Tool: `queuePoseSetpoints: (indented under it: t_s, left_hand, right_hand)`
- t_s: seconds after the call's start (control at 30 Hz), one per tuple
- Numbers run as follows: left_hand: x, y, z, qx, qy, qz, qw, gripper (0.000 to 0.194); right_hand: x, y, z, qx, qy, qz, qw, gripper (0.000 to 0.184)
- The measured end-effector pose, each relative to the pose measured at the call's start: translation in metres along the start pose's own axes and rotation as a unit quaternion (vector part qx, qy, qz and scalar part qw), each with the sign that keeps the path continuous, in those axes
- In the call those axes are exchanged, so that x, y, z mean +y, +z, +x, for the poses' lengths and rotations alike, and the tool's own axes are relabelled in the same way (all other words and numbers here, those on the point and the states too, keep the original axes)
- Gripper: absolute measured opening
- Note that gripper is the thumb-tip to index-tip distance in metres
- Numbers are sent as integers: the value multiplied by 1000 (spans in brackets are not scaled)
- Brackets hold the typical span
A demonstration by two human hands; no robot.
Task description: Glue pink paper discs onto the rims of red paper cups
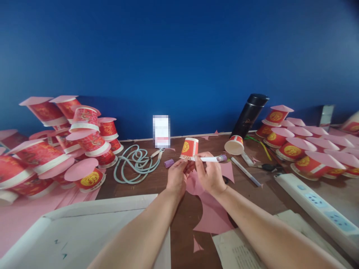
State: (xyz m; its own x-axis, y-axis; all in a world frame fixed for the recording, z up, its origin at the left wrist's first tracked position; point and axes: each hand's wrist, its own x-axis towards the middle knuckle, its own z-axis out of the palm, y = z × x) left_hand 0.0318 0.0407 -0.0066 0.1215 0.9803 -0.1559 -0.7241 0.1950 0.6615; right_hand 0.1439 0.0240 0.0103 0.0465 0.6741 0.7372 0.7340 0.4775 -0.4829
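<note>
An upside-down red paper cup (pixel 190 147) with a gold emblem stands out in front of me, its white rim downward. My left hand (pixel 177 176) has its fingers closed at that rim. In my right hand (pixel 209 173) is a white glue stick (pixel 209 159) with a purple end, its tip against the cup's rim. A loose purple cap (pixel 169 163) lies left of the cup. Beneath my hands are pink paper offcuts (pixel 213 213). Another red paper cup (pixel 235 146) lies on its side to the right, its open mouth toward me.
Stacked red cups with pink paper tops (pixel 89 142) crowd the left; more pink-topped cups (pixel 293 149) stand right. A black flask (pixel 249 116) leans at the blue wall. Around are a coiled cord (pixel 134 164), a power strip (pixel 316 201), a white box lid (pixel 112 231) and a craft knife (pixel 245 172).
</note>
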Motion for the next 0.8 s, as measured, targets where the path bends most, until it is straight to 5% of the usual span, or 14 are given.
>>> queuePoseSetpoints:
  t_s: [0.8]
  left_hand:
    - [3,4,-2,10,-6,-13,1000,15]
  right_hand:
    - [0,-1,1,15,12,-6,1000,16]
